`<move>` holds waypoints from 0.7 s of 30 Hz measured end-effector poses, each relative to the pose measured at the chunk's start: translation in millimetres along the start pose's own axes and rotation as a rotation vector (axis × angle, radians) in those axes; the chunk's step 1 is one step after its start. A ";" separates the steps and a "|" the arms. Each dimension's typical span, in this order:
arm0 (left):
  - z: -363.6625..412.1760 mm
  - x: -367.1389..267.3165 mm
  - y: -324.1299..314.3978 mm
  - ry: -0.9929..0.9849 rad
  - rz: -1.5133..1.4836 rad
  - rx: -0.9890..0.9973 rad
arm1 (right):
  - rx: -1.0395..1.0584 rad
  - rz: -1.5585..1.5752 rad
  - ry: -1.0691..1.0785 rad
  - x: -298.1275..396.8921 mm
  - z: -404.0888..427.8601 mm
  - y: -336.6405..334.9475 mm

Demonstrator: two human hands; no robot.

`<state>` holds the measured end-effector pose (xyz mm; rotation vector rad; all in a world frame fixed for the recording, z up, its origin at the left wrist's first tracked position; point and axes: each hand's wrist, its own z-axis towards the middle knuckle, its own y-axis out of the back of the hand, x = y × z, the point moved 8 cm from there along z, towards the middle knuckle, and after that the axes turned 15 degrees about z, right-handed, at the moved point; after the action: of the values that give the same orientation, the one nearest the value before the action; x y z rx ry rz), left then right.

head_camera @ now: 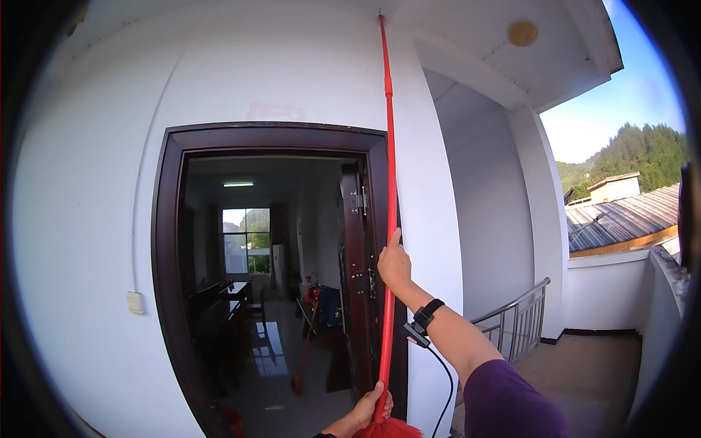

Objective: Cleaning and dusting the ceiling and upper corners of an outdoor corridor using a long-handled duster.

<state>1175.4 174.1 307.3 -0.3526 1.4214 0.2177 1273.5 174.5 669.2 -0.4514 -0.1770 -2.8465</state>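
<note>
A long red telescopic pole (pixel 391 148) stands nearly upright before me, its far tip close to where the white wall meets the ceiling. Red bristles (pixel 390 428) of a brush head show at its near end, at the bottom edge of the view. My left hand (pixel 372 407) grips the pole just above the bristles. Higher up, beside the door frame, my right hand (pixel 395 263) is wrapped around the shaft with one finger extended along it. A black strap with a small cabled device (pixel 424 323) is on my right wrist.
A dark wooden door frame (pixel 164 230) surrounds an open doorway; inside are chairs, a table and a red-ended broom (pixel 304 356). A light switch (pixel 135 303) is on the wall at left. Metal stair railing (pixel 515 317) and a balcony parapet (pixel 608 290) lie at right. A round ceiling fixture (pixel 522 34) is overhead.
</note>
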 end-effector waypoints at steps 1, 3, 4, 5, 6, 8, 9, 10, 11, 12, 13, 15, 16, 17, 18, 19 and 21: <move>-9.9 21.6 6.8 -0.031 0.028 -0.048 | 0.016 0.053 0.037 2.0 -22.8 -5.4; -22.2 43.7 8.9 -0.048 0.067 -0.078 | 0.015 0.094 0.059 -2.9 -46.7 -2.7; -29.0 45.0 15.8 -0.093 0.129 -0.172 | 0.055 0.143 0.034 -3.8 -52.8 -7.0; -35.9 42.0 20.5 -0.137 0.189 -0.265 | 0.096 0.191 0.008 -3.1 -57.1 -10.1; -34.6 37.2 22.0 -0.136 0.187 -0.268 | 0.099 0.192 0.007 -0.3 -51.6 -11.2; -27.0 5.3 23.5 -0.098 0.194 -0.278 | 0.088 0.244 -0.006 17.4 -18.2 -11.3; -18.6 -13.3 25.4 -0.118 0.200 -0.287 | 0.050 0.212 -0.002 19.7 1.0 -7.6; -11.4 -32.2 26.2 -0.141 0.203 -0.301 | 0.018 0.183 0.004 22.4 21.1 -6.5; -5.3 -52.2 20.9 -0.139 0.183 -0.281 | -0.003 0.154 0.016 22.9 43.3 -4.6; -1.1 -72.8 15.9 -0.138 0.160 -0.265 | -0.020 0.128 0.028 25.1 62.0 -4.5; 0.1 -91.4 12.1 -0.138 0.176 -0.238 | -0.017 0.131 0.028 28.0 74.7 -5.8; -1.7 -93.8 20.9 -0.117 0.185 -0.263 | 0.076 0.251 -0.108 24.1 87.7 -14.6; -3.2 -93.3 25.0 -0.096 0.195 -0.282 | 0.074 0.251 -0.110 24.2 85.8 -15.4; -7.6 -90.5 25.3 -0.085 0.158 -0.256 | 0.054 0.213 -0.073 29.4 82.5 -16.9; -8.3 -85.5 23.4 -0.085 0.159 -0.258 | 0.031 0.173 -0.038 32.6 78.3 -15.8; -8.2 -79.5 23.6 -0.110 0.145 -0.315 | 0.030 0.174 -0.039 31.0 73.2 -14.1; -12.0 -60.5 22.0 -0.154 0.128 -0.427 | 0.101 0.261 -0.058 30.1 59.2 -17.8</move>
<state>1148.0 193.9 363.3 -0.5812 1.2405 0.6449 1258.1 194.1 733.2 -0.4963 -0.2521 -2.5588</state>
